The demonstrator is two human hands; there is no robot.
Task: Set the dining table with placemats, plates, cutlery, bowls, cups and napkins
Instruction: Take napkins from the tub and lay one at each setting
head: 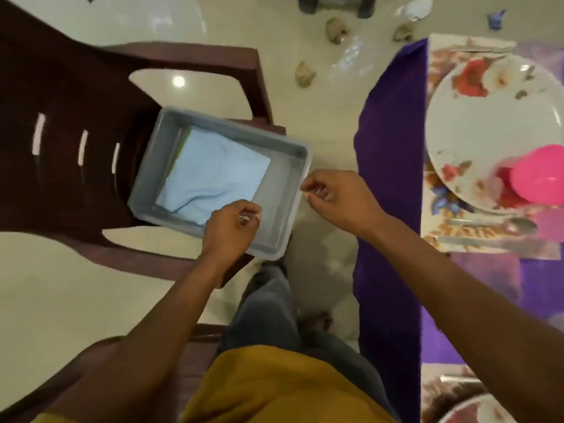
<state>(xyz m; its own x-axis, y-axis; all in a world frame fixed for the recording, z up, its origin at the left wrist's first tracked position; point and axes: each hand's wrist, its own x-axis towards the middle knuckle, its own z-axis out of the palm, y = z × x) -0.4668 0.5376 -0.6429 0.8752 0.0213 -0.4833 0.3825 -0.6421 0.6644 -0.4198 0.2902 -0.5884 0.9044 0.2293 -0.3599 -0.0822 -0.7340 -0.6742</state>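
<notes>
Seen from above, a person reaches both hands over a grey plastic tray resting on a dark brown chair, where folded light-blue napkins lie; the left hand hovers at the stack's near corner with fingers curled, holding nothing visible, and the right hand hangs loosely curled over the tray's rim, also holding nothing. To lift well, pinch only the top napkin at its free corner. To the right, the purple-clothed table already holds a floral placemat, floral plate, pink bowl, spoon and knife, crowding the setting.
</notes>
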